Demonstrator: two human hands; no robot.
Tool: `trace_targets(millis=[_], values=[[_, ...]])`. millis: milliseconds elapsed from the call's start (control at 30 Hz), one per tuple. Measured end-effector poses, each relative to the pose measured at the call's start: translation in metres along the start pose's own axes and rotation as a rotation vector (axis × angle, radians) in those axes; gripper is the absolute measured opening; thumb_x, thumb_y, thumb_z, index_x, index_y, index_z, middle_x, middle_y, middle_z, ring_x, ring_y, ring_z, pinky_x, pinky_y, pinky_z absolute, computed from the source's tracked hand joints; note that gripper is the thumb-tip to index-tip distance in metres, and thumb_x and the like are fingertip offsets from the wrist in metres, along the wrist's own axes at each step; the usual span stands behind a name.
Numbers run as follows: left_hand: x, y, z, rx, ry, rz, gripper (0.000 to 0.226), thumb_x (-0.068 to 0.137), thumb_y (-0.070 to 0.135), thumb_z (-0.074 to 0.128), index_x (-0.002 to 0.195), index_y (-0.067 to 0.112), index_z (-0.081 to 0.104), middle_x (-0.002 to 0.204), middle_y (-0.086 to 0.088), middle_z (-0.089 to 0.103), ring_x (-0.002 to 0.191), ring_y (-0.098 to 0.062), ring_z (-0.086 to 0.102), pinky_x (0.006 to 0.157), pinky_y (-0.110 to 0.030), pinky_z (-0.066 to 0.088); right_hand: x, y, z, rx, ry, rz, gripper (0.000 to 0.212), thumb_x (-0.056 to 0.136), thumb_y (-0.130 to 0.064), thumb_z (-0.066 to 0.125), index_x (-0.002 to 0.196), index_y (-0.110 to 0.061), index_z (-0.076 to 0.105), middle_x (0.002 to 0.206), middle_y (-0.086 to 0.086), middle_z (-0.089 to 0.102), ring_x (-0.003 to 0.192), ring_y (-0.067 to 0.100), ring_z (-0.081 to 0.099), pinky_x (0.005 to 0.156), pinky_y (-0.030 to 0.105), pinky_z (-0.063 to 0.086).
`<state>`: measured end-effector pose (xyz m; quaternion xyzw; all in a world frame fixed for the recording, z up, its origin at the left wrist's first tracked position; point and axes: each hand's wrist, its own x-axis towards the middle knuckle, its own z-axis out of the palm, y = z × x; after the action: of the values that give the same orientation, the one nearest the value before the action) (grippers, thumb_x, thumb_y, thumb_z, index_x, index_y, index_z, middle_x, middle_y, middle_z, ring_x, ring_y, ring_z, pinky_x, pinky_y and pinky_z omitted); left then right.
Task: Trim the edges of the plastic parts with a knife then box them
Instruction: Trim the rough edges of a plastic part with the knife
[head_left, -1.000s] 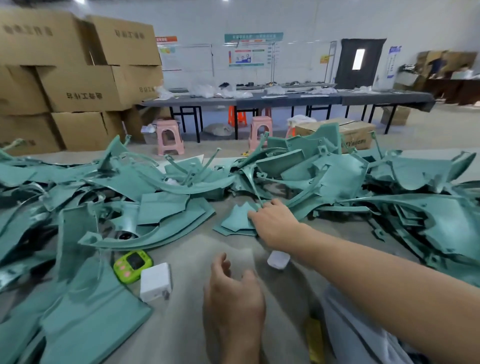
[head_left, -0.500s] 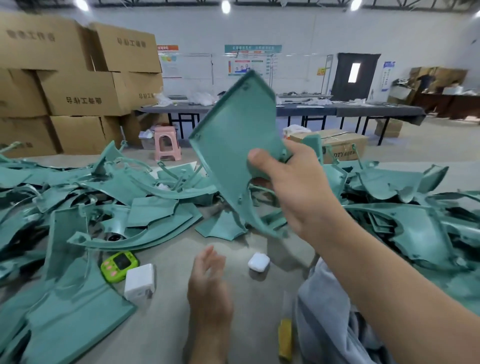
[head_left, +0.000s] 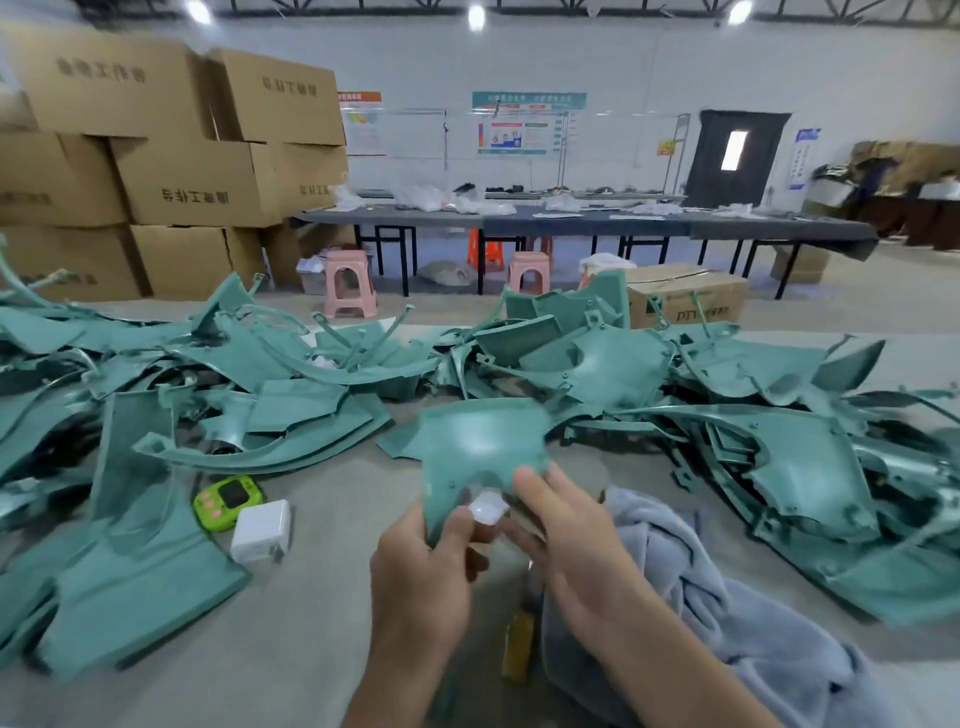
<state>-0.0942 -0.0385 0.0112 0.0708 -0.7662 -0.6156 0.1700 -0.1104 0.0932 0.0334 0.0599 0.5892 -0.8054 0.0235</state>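
Both hands gripping one green part above table's near edge: left hand fingers pinching bottom, right hand fingers steadying the side, prob. lining it up for trimming.

"DTT" on brown carton

white wall, dark door, long dark tables, pink stools, stacked cartons.

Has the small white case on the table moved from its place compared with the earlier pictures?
No. The small white case lies as before on the table, right of the white charger; the hands only hold the green part over it.
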Motion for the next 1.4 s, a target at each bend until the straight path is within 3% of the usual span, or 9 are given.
trace_targets(millis=[133,233,367,500,567,700,833,1067,1400], values=[[0.003,0.0,-0.02,0.645,0.298,0.241,0.026,0.101,0.051,0.044,0.105,0.033,0.062,0.06,0.012,0.05,0.063,-0.025,0.054,0.056,-0.034,0.04,-0.024,0.012,-0.027,-0.687,0.174,-0.25,0.025,0.082,-0.061,0.059,0.088,-0.037,0.061,0.08,-0.016,0.07,0.072,0.002,0.064,0.069,0.027,0.055],[0.003,0.004,-0.025,0.822,0.394,0.41,0.018,0.095,0.031,0.063,0.11,0.027,0.071,0.073,0.004,0.06,0.08,-0.029,0.058,0.062,-0.034,0.04,-0.04,0.015,-0.037,-1.355,0.108,-0.266,0.054,0.081,-0.078,0.031,0.08,-0.028,0.053,0.065,-0.001,0.056,0.06,0.007,0.051,0.051,0.024,0.033],[0.0,-0.005,-0.014,0.876,0.356,0.433,0.014,0.08,0.009,0.079,0.089,0.017,0.073,0.077,-0.001,0.069,0.074,-0.03,0.061,0.06,-0.034,0.042,-0.045,0.017,-0.025,-1.714,-0.061,-0.141,0.066,0.086,-0.083,0.031,0.087,-0.023,0.057,0.086,0.0,0.061,0.097,0.024,0.06,0.072,0.036,0.037],[0.001,-0.009,-0.008,0.746,0.363,0.232,0.016,0.091,0.029,0.061,0.077,0.022,0.059,0.061,0.006,0.049,0.057,-0.03,0.045,0.054,-0.031,0.028,-0.04,0.042,-0.018,-1.856,-0.146,-0.043,0.078,0.091,-0.069,0.038,0.152,-0.02,0.039,0.133,0.005,0.067,0.143,0.025,0.041,0.106,0.044,0.026],[0.006,-0.012,-0.01,0.674,0.419,0.155,0.027,0.09,0.041,0.047,0.075,0.021,0.055,0.056,0.009,0.042,0.058,-0.029,0.04,0.053,-0.032,0.024,-0.037,0.04,-0.023,-1.863,-0.163,-0.029,0.064,0.098,-0.053,0.035,0.156,-0.028,0.028,0.137,0.002,0.064,0.143,0.024,0.042,0.106,0.041,0.026],[0.018,-0.017,-0.022,0.527,0.507,0.06,0.029,0.095,0.049,0.053,0.075,0.029,0.059,0.059,0.009,0.051,0.065,-0.03,0.047,0.061,-0.036,0.03,-0.032,0.025,-0.041,-1.759,-0.127,-0.076,0.01,0.098,-0.042,0.043,0.1,-0.033,0.042,0.136,0.002,0.062,0.134,0.02,0.051,0.095,0.034,0.032],[0.026,-0.02,-0.033,0.597,0.483,-0.036,0.039,0.094,0.057,0.052,0.067,0.03,0.059,0.057,0.01,0.051,0.059,-0.025,0.045,0.06,-0.034,0.031,-0.031,0.007,-0.063,-1.782,-0.146,-0.124,0.043,0.091,-0.066,0.046,0.086,-0.024,0.055,0.11,0.0,0.071,0.104,0.024,0.067,0.077,0.03,0.044],[0.043,-0.03,-0.046,0.833,0.334,-0.178,0.044,0.083,0.056,0.052,0.059,0.023,0.069,0.055,0.0,0.057,0.054,-0.022,0.046,0.055,-0.028,0.032,-0.017,-0.032,-0.12,-1.515,-0.471,0.073,0.017,0.07,-0.05,0.068,0.06,-0.037,0.066,0.064,-0.026,0.06,0.058,0.002,0.054,0.066,0.016,0.046],[0.035,-0.032,-0.015,0.801,0.331,0.003,0.033,0.09,0.042,0.058,0.064,0.025,0.067,0.06,0.002,0.063,0.059,-0.028,0.051,0.058,-0.031,0.037,-0.013,-0.013,-0.107,-0.961,-0.129,-0.14,0.023,0.087,-0.021,0.074,0.065,-0.02,0.069,0.054,-0.009,0.058,0.052,0.003,0.044,0.054,0.019,0.038]])
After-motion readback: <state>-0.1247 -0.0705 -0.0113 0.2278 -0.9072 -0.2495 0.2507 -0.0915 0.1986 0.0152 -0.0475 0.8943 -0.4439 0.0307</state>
